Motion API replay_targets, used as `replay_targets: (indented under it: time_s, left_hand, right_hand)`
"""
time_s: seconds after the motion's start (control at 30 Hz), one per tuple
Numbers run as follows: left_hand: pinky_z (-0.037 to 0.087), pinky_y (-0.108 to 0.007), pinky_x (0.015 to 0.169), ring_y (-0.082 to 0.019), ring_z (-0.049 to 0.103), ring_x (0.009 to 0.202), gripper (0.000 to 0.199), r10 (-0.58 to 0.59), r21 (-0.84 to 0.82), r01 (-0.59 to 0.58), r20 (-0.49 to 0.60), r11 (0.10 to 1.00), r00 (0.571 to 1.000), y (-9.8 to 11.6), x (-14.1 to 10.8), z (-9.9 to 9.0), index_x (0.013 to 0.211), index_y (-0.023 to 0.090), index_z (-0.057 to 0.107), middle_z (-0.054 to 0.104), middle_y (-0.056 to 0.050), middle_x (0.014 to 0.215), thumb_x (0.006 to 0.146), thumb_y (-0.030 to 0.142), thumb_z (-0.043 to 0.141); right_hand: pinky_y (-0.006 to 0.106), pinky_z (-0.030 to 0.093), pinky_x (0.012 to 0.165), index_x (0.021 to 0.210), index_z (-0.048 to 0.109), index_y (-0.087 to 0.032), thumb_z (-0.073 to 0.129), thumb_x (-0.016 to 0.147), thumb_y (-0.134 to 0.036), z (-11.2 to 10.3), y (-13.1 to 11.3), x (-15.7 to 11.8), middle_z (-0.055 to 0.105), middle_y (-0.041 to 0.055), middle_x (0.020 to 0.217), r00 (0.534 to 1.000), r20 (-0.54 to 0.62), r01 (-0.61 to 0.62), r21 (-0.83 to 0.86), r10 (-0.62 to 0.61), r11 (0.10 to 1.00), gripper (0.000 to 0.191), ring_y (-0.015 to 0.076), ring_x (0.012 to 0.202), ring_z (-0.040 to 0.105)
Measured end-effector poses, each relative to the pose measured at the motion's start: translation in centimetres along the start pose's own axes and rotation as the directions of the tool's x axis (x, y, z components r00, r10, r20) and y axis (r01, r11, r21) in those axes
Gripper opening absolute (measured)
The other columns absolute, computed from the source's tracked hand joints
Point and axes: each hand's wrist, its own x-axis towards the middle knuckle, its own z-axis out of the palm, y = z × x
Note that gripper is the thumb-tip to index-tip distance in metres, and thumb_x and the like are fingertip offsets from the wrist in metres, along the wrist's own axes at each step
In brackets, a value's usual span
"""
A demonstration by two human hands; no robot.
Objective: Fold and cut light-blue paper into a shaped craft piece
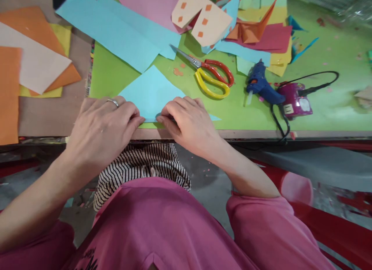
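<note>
1. Several loose sheets, among them a pale sheet (36,58), overlap well to the left of the scissors (198,64); the frame's edge cuts some of them off.
2. Left of the scissors and nearer the body, the left grip (101,124) is narrow: thumb and curled fingers close on the near edge of the blue paper (152,89).
3. That blue paper lies flat on the green tabletop (334,116), just left of the scissors and toward the body, its peak pointing away. It should be very light, fairly crisp along a crease, easily bent or torn, and not very slippery. The near edge, pinched at two points beside the narrow fold, looks the best place to take hold.
4. Below the scissors, the right grip (188,120) is narrow too, with thumb and fingers pinching the same edge.
5. Right of the scissors rests a blue glue gun (263,83), with a purple box (295,101) just beyond it.
6. Hidden or unclear: the left grip covers the paper's left corner, while a right tip shows past the other; the fingers mask much of the fold, so its layers cannot be counted. Far right of the scissors, clear wrapping (354,8) is blurred.
</note>
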Motion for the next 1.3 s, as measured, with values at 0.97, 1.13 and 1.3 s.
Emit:
replay_targets:
  time_s: [0.97,1.13,1.3]
  left_hand:
    - [0.036,-0.057,0.119,-0.034,0.052,0.14,0.037,-0.13,0.116,0.172,-0.301,0.978,0.945,-1.4,-4.8,-2.5,0.136,0.018,0.061,0.062,-0.014,0.144,0.104,0.027,0.045]
    - [0.039,-0.048,0.121,-0.032,0.055,0.141,0.057,0.294,0.164,-0.265,-0.189,0.95,0.937,2.5,-3.5,2.0,0.15,0.004,0.049,0.059,-0.02,0.149,0.103,0.037,0.052]
    - [0.041,-0.05,0.12,-0.035,0.056,0.14,0.075,0.284,0.143,-0.258,-0.205,0.955,0.937,2.2,-3.4,4.2,0.155,0.003,0.042,0.057,-0.022,0.151,0.101,0.054,0.051]
  right_hand:
    - [0.035,0.031,0.076,0.086,0.063,-0.019,0.055,0.1,-0.03,-1.6,-0.3,1.7,0.07,0.007,0.09,0.98,0.175,-0.106,0.061,0.094,0.992,0.019,0.0223,0.086,0.058]
    - [0.035,0.031,0.077,0.087,0.064,-0.018,0.053,0.099,-0.025,-1.6,-0.4,1.9,0.068,0.0072,0.088,0.976,0.193,-0.113,0.037,0.104,0.993,0.018,0.0224,0.086,0.058]
    - [0.036,0.031,0.079,0.088,0.063,-0.018,0.05,0.103,-0.029,-1.7,-0.2,1.5,0.067,0.0065,0.087,0.981,0.179,-0.091,0.063,0.079,0.994,0.023,0.0224,0.088,0.058]
